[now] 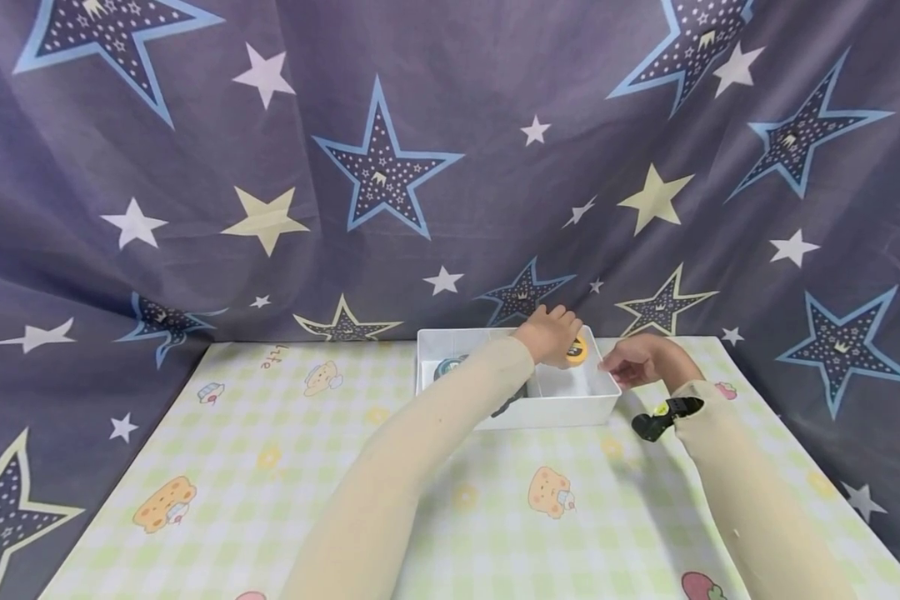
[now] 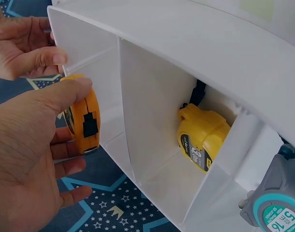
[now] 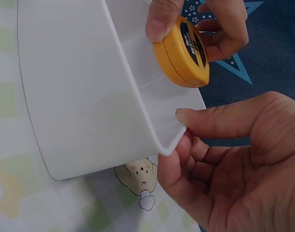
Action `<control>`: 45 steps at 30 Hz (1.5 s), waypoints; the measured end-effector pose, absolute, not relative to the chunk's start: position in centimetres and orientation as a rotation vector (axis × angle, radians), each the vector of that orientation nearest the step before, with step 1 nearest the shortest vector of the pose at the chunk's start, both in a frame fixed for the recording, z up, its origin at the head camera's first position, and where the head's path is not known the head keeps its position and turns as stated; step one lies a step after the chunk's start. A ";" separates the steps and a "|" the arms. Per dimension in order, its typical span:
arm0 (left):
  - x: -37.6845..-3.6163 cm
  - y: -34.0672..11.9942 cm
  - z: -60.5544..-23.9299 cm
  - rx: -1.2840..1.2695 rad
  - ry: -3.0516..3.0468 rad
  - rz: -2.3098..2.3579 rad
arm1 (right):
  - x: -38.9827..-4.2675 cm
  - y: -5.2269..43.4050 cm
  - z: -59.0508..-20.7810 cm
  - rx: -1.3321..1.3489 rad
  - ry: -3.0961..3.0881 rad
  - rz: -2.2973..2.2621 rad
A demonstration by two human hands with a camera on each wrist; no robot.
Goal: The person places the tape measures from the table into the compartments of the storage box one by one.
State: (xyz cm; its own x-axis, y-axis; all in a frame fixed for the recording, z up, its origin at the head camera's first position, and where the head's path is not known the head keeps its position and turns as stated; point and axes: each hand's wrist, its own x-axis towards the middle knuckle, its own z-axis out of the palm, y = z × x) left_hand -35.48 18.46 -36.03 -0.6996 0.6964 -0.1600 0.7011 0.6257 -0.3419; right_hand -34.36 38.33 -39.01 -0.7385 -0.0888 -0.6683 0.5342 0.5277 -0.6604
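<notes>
Sleeved forearms run up from the near edge of the bench [image 1: 270,433], w/ a checked cartoon-print cover on it. Left hand [image 1: 549,332] grips an orange tape measure [image 1: 577,350] by thumb and fingers, holding it at the far right corner of the white divided bin [image 1: 547,410], above or just outside the end compartment; can't tell which for sure. Right hand [image 1: 637,363] pinches the bin's right corner wall, thumb on the rim, steadying it. Hands close together but not touching. Inside the bin: a yellow tape measure [image 2: 201,137] in the middle compartment, a grey-teal tape measure [image 2: 275,203] in the next one over. Judging by this, step = carrying the orange tape at the bin's end compartment. Next move calls for lining it up over the compartment, clear of the divider, w/ the bin held still.
</notes>
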 end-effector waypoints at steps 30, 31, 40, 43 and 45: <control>-36.0 18.9 -37.4 1.210 2.798 -0.566 | -34.5 38.1 -38.7 0.404 2.126 -1.206; -36.0 18.9 -37.4 1.213 2.799 -0.569 | -34.5 38.1 -38.7 0.406 2.126 -1.207; -36.2 18.8 -37.9 1.253 2.775 -0.586 | -34.4 38.2 -38.8 0.386 2.126 -1.207; -36.2 18.9 -37.9 1.243 2.768 -0.571 | -34.3 38.3 -38.8 0.389 2.126 -1.209; -36.2 18.9 -37.9 1.240 2.767 -0.563 | -34.3 38.3 -38.7 0.391 2.128 -1.209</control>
State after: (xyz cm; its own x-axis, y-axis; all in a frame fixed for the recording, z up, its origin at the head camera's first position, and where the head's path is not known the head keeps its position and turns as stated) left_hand -36.20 18.90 -37.91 -0.6753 0.7103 -0.1988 0.7315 0.6103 -0.3041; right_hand -34.28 38.28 -38.75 -0.7438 -0.0581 -0.6659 0.5421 0.5304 -0.6518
